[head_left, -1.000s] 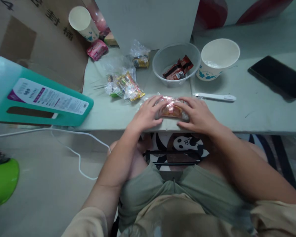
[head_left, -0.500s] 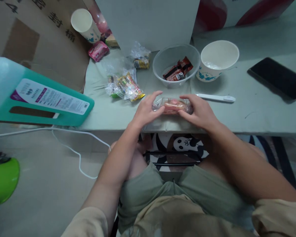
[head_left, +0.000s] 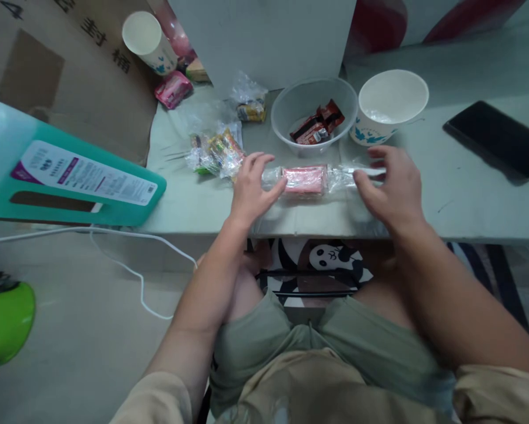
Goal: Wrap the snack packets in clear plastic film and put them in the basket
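Observation:
A pink snack in clear plastic wrap (head_left: 303,179) lies lengthwise on the grey table (head_left: 458,200) near its front edge. My left hand (head_left: 252,189) grips the wrap's left end, thumb against the pink part. My right hand (head_left: 392,189) is curled at the wrap's right end, with the thumb touching the plastic and the fingers arched above it. The wrap is stretched out between both hands. A white pen (head_left: 370,172) lies partly hidden behind my right fingers.
Behind the snack stand a clear bowl (head_left: 313,109) with red packets and a white paper bowl (head_left: 393,105). Bags of sweets (head_left: 218,154) lie at the left, a black phone (head_left: 498,138) at the right. A teal box (head_left: 70,171), a paper cup (head_left: 147,40) and cardboard (head_left: 47,65) are further left.
My hands, close together over the snack before, have slid apart to its two ends. The wrap now lies stretched long, slightly further from the table edge.

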The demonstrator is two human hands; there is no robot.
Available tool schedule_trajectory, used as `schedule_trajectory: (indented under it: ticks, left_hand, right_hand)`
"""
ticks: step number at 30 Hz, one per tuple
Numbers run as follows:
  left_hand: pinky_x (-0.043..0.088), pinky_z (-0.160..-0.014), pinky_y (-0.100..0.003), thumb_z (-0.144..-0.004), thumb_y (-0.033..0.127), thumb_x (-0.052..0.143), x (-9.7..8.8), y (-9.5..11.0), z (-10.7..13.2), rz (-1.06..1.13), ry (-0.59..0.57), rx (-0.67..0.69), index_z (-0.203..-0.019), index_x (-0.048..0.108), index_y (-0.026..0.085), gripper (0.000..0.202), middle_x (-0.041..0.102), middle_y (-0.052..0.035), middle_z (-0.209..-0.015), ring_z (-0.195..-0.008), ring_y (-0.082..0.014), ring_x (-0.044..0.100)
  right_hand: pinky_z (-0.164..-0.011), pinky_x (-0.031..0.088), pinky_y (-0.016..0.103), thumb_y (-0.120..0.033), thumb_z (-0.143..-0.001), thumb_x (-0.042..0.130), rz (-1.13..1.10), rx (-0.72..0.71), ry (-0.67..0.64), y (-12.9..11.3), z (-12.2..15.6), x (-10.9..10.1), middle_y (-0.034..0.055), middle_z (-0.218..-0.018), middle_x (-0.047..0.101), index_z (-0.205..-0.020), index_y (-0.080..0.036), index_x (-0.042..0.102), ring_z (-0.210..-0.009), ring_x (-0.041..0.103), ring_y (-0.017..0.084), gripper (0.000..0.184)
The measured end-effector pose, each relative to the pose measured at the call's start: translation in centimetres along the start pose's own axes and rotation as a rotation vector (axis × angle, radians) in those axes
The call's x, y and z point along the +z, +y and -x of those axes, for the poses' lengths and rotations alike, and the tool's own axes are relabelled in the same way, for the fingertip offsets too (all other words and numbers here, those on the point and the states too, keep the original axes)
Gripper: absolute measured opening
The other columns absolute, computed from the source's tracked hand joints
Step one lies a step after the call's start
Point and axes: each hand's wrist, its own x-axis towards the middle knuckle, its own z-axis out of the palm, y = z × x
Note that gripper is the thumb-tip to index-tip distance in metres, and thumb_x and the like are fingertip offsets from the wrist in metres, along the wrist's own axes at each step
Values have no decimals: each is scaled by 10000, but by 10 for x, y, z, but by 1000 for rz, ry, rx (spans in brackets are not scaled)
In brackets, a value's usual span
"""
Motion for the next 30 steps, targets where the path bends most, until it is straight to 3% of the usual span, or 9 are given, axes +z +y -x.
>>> schedule_trajectory:
  ticks: [3, 6, 9, 12, 15, 19, 23, 26, 30]
  left_hand:
    - [463, -1091, -397, -859, 317, 711, -1, -5, 3, -16, -112, 108, -1143, 668, 221, 302, 681, -91, -1283, -1241, -250, 621]
    - [488, -1026, -381, -898, 289, 664, -3, -8, 5, -12, -161, 124, -910, 686, 201, 91, 707, -83, -1172, -1124, -227, 660]
    - [481, -1003, -393, -911, 256, 631, -7, -7, 7, -10, -172, 143, -807, 655, 207, 117, 733, -58, -1049, -1031, -213, 673]
    - [427, -1074, -439, -891, 244, 634, -11, -2, 11, -53, -157, 130, -828, 660, 226, 71, 745, -43, -988, -1065, -235, 670]
    - [353, -1157, -485, -838, 293, 711, -13, 1, 14, -102, -168, 110, -1065, 694, 261, 230, 726, -73, -1221, -1252, -286, 613]
    - [260, -1238, -531, -807, 292, 739, -15, 2, 14, -139, -233, 215, -1062, 716, 273, 257, 598, -71, -1491, -1455, -327, 462]
    - [490, -1004, -419, -875, 254, 600, -20, 5, 16, -16, -326, 276, -786, 667, 229, 114, 768, -59, -1043, -1043, -235, 693]
    - [492, -723, -302, -856, 266, 574, -26, 12, 22, 97, -428, 229, -744, 647, 219, 142, 705, -11, -728, -709, -163, 653]
    - [426, -637, -269, -855, 310, 583, -32, 18, 28, 161, -553, 153, -677, 627, 215, 207, 631, 26, -596, -587, -122, 585]
  right_hand:
    - [-1004, 509, 554, -355, -823, 619, 56, -241, -83, -1, 3, 6, 172, -1313, 675, -1343, -203, 578, -1177, 645, 360, 543]
    - [-1053, 451, 585, -322, -814, 624, 117, -306, -195, -1, 4, 17, 132, -1077, 747, -1325, -188, 611, -1055, 677, 345, 529]
    - [-1056, 423, 563, -285, -835, 601, 149, -301, -252, -1, 4, 19, 59, -819, 713, -1097, -238, 702, -902, 679, 288, 285]
    - [-998, 435, 521, -312, -866, 589, 149, -354, -198, -7, 6, 9, 70, -884, 725, -863, -253, 697, -961, 673, 290, 123]
    - [-983, 433, 513, -308, -889, 571, 120, -436, -172, -18, 12, -1, 79, -992, 752, -778, -257, 667, -1076, 663, 316, 155]
    - [-744, 460, 386, -257, -879, 536, 73, -520, -494, -27, 24, -5, 62, -913, 758, -818, -262, 693, -845, 669, 245, 169]
    - [-634, 406, 329, -333, -904, 518, 82, -484, -689, -26, 30, -2, 38, -836, 770, -945, -282, 750, -716, 655, 212, 241]
    - [-593, 368, 337, -377, -926, 471, 202, -352, -585, -22, 28, -2, 50, -751, 760, -969, -278, 775, -633, 633, 229, 322]
    - [-579, 377, 363, -372, -899, 483, 348, -170, -392, -14, 21, -1, 70, -642, 700, -1000, -248, 785, -583, 608, 256, 342]
